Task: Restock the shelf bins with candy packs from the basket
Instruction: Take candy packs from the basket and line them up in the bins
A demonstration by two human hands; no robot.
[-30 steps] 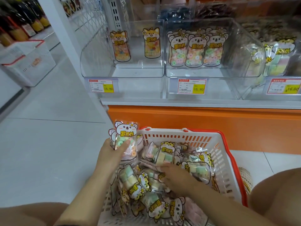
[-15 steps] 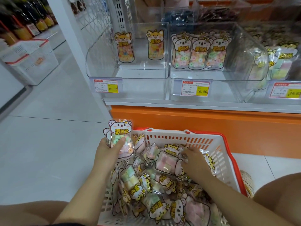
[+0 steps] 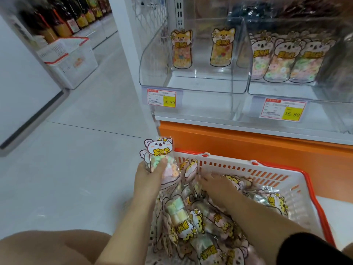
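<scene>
Two hands were pictured at the basket (image 3: pixel 248 168): the left hand (image 3: pixel 148 178) was wrapped round a koala-print pack (image 3: pixel 159 152), held upright at the rim's nine o'clock, while the right hand (image 3: pixel 215 183) was sunk among the loose candy packs (image 3: pixel 183 217), its grip too blurred to be told. At twelve o'clock, two fox packs (image 3: pixel 181 49) were shown in one shelf bin (image 3: pixel 152 73); at one o'clock, three koala packs (image 3: pixel 282 60) in its neighbour bin (image 3: pixel 286 90). With the basket heaped, most restocking was judged undone.
</scene>
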